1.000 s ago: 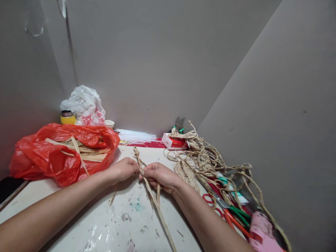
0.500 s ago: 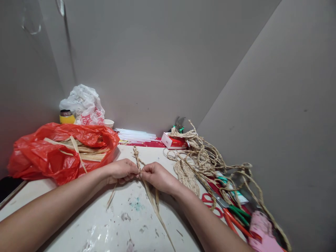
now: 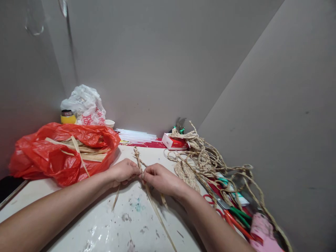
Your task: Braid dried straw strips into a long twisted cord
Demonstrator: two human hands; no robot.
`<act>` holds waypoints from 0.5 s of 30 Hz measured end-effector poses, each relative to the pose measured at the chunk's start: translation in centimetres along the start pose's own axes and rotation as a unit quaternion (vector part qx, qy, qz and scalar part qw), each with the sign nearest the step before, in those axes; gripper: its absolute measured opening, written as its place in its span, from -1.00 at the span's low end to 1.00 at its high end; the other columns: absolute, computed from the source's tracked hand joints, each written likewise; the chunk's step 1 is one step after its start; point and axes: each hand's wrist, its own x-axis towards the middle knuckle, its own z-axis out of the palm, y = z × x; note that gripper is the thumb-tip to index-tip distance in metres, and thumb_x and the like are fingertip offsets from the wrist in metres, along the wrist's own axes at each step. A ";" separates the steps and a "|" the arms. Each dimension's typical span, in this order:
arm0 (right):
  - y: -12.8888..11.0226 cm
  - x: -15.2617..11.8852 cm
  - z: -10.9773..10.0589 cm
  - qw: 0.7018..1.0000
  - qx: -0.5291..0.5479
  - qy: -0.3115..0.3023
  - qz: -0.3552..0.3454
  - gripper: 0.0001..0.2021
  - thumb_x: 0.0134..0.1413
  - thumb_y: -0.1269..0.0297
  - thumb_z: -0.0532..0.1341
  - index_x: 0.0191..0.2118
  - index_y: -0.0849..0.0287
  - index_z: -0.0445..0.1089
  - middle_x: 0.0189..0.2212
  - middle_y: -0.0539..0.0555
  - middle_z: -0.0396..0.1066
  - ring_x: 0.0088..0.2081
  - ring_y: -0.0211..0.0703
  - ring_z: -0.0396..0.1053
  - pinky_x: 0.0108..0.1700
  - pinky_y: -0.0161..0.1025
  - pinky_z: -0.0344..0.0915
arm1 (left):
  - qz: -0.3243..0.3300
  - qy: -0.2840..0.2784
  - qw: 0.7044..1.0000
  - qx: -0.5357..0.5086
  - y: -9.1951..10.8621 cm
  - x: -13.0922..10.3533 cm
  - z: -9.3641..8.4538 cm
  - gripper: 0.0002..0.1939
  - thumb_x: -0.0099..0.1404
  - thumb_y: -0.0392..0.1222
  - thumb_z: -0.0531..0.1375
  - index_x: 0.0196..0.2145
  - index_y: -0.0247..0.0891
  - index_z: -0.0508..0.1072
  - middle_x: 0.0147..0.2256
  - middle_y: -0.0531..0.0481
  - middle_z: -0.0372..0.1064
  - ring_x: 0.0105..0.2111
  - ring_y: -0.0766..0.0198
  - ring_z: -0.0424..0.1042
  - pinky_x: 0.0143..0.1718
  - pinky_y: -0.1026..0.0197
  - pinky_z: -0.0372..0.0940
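Thin tan braided straw cord (image 3: 137, 155) is held at table centre, where the left hand (image 3: 123, 172) and right hand (image 3: 160, 177) meet. Long axis runs roughly 12 to 6 o'clock, tilted slightly: braided end points to 12, away from the person; loose flat straw strips (image 3: 157, 213) trail toward 5 o'clock over the paint-stained white table (image 3: 78, 224), and one short strip pokes out at 7 below the left hand.

Left fingers are curled and pressed together, pinching the cord at the braid's near end. Right thumb and forefinger are pinched on the strips just beside them, the other fingers folded under. The fingertips of both hands are almost touching.

Containers:
- crumpled red plastic bag (image 3: 52, 157) at 9 o'clock, open, with flat pale straw strips (image 3: 78, 148) lying in it and sticking out
- white plastic bag (image 3: 84, 105) at 10, knotted shut, contents not visible
- yellow jar with dark lid (image 3: 67, 117) beside it, contents cannot be told
- small white cup (image 3: 109, 123) behind the red bag, inside hidden
- small red and white box (image 3: 174, 141) at 1 o'clock, shut

A tangled heap of finished braided straw rope (image 3: 207, 161) lies at 2 to 3 o'clock, partly over red-handled scissors (image 3: 225, 213)
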 end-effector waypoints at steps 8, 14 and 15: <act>-2.0 -2.2 1.7 0.963 -0.261 0.044 -0.053 -0.75 0.02 0.34 0.01 -0.46 0.24 0.42 -0.46 0.19 0.46 -0.45 -0.16 0.31 -0.44 -0.28 0.05 | -0.001 -0.005 0.998 -0.057 -0.3 0.2 0.2 -0.77 -0.05 -0.19 0.14 -0.68 -0.23 0.11 -0.78 0.24 -0.07 -0.78 0.53 -0.20 -0.73 0.32 -0.36; -2.2 -2.6 -1.1 0.991 -0.050 -0.104 -0.072 -0.69 0.08 0.16 0.07 -0.58 0.21 0.29 -0.67 0.00 0.31 -0.62 -0.31 0.20 -0.55 -0.37 0.06 | 0.008 -0.055 0.994 -0.098 -0.1 0.1 -0.5 -0.71 -0.02 -0.19 0.19 -0.66 -0.23 0.09 -0.77 0.26 -0.12 -0.77 0.55 -0.24 -0.72 0.32 -0.36; -1.7 -2.2 -1.5 0.998 -0.006 -0.051 -0.048 -0.66 0.11 0.14 0.06 -0.59 0.21 0.26 -0.70 -0.02 0.28 -0.64 -0.33 0.18 -0.57 -0.38 0.06 | 0.009 -0.065 0.992 -0.107 -0.1 0.1 -0.6 -0.70 -0.02 -0.19 0.20 -0.65 -0.23 0.08 -0.76 0.27 -0.13 -0.76 0.55 -0.24 -0.72 0.33 -0.36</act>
